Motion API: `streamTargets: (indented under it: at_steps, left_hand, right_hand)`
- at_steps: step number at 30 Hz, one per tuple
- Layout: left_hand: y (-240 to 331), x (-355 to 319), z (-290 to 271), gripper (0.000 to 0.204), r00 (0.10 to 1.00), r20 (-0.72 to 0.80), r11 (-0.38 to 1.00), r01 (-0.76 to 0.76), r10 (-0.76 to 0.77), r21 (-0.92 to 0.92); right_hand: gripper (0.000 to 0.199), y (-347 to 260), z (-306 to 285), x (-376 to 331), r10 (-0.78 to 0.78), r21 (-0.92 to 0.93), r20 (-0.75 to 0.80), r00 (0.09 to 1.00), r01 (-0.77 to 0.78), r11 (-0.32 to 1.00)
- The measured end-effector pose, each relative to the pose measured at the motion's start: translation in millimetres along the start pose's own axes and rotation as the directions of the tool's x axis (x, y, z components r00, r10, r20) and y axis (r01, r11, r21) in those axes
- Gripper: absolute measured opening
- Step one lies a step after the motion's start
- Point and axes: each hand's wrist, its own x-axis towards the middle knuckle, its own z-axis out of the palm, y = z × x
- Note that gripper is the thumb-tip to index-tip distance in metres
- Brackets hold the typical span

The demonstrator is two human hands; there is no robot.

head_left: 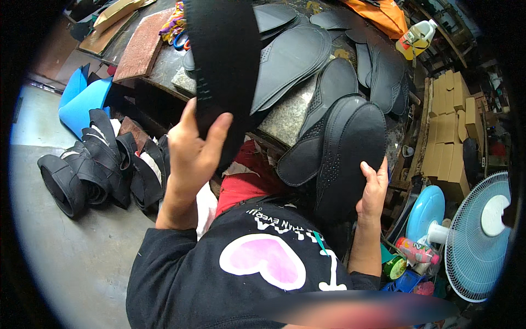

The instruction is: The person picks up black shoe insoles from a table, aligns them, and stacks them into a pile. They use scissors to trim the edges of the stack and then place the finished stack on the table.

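Observation:
My left hand (194, 143) grips a long black insole (227, 68), raised close to view, with its thumb on the face and a row of short stitch marks along the left edge. Its far end runs out of the picture. On the right, my right hand (373, 185) holds another black insole (359, 134) by its edge, thumb on top; small perforations and a stitched line show on it. Behind that one, a further insole (335, 88) lies against the table edge, partly covered. Stacked grey-black insoles (293, 63) rest on the table beyond my hands.
More insoles (388, 82) lie at the table's right end, near a jug of yellow liquid (416, 39) and an orange bag (381, 16). Rolled black pieces (90, 172) and blue foam sheets (90, 101) sit left. A fan (476, 241) and cardboard boxes (445, 129) stand right.

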Motion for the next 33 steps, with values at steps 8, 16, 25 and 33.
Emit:
streamTargets:
  at_steps: [8, 16, 25, 33]
  left_hand:
    - [-7, -11, -6, 0.036, 0.993, 0.072, 0.982, 0.1, -0.089, -0.159]
    - [-14, -24, 13, 0.056, 0.897, 0.419, 0.784, 0.36, -0.142, -0.505]
    - [-44, -38, 64, 0.059, 0.504, 0.797, 0.428, 0.834, -0.332, -0.349]
    - [-43, -40, 64, 0.06, 0.522, 0.759, 0.478, 0.819, -0.388, -0.318]
  right_hand:
    - [0.047, 5, 14, 20, 0.015, 0.056, 0.024, 1.0, -0.017, 0.998]
    - [0.043, 1, 24, 55, -0.018, 0.043, 0.054, 0.998, 0.016, 0.999]
    - [0.042, -21, -22, 26, -0.167, 0.08, -0.214, 0.962, 0.188, 0.979]
    - [0.043, -2, -25, 3, -0.05, 0.118, -0.199, 0.979, 0.075, 0.99]
